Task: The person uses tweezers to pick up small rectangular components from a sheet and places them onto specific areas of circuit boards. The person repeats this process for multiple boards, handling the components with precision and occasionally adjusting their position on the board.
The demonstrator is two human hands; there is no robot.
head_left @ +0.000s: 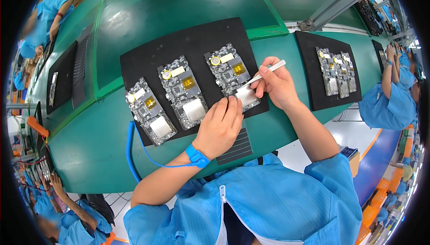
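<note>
3 nearest boards (182,96) — illegible amber patches (188,82)

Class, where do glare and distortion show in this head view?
Head view: whitish glare on the green surface behind the black mat; head view: the mat's far edge bows, and the picture's corners go black; head view: tweezers look fairly crisp.

1. On my remote view I see a bright blue smock (286,193) with faint fine lines.
2. Its white zip (222,193), with a looped pull, parts over a dark layer (236,227).
3. Loose blue sleeves (333,177) end near the elbows.
4. I see the left hand (220,126) and right hand (278,86) bare.
5. A blue strap (197,156) circles the left wrist, its thin blue cord (166,165) turning into a coil (129,151).
</note>
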